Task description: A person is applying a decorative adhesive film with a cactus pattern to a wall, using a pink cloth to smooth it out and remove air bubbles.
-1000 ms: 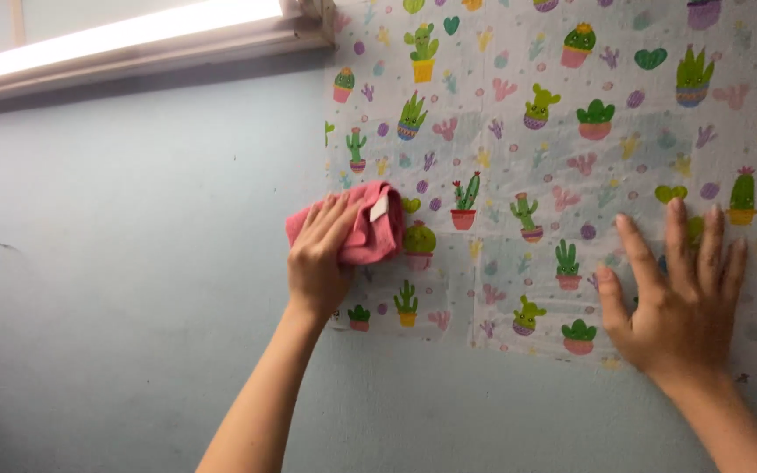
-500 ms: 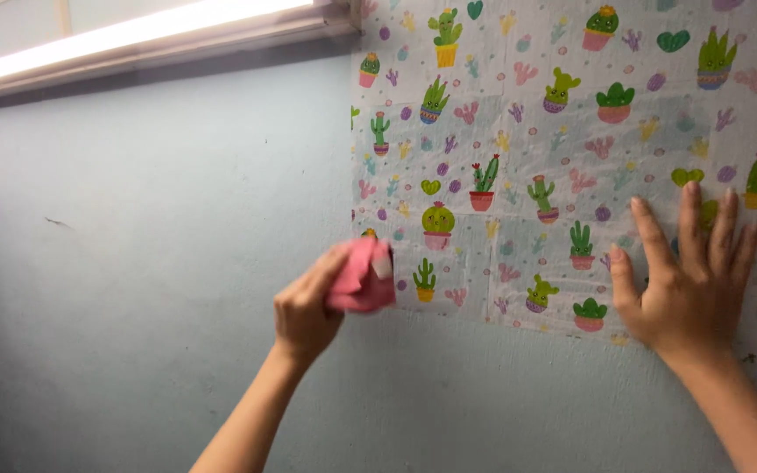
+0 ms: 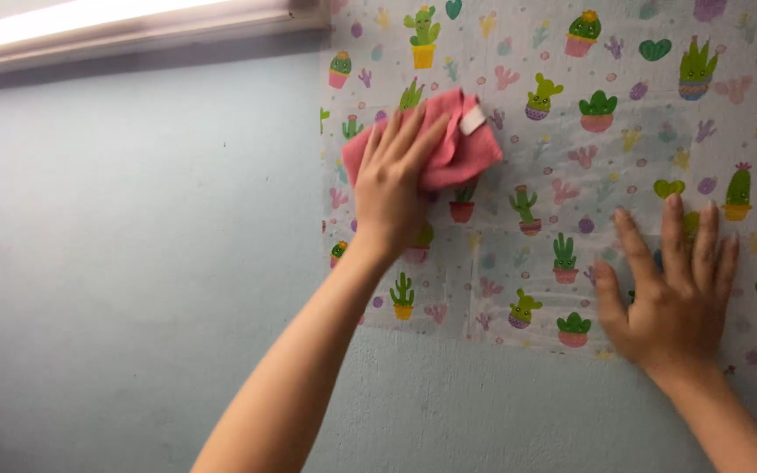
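My left hand (image 3: pixel 393 180) presses a pink cloth (image 3: pixel 449 144) flat, fingers together, against the cactus-print sheet (image 3: pixel 571 175) at upper centre. My right hand (image 3: pixel 672 293), fingers spread, pins its lower edge, holding nothing. I judge smoothing underway; firm even strokes needed.

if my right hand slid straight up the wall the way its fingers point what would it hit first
Probably nothing solid. The right hand lies flat on the white cactus-printed wallpaper sheet, fingers pointing up. Above them only more of that sheet shows, to the picture's top edge. The pink folded cloth sits off to the left, outside that line.
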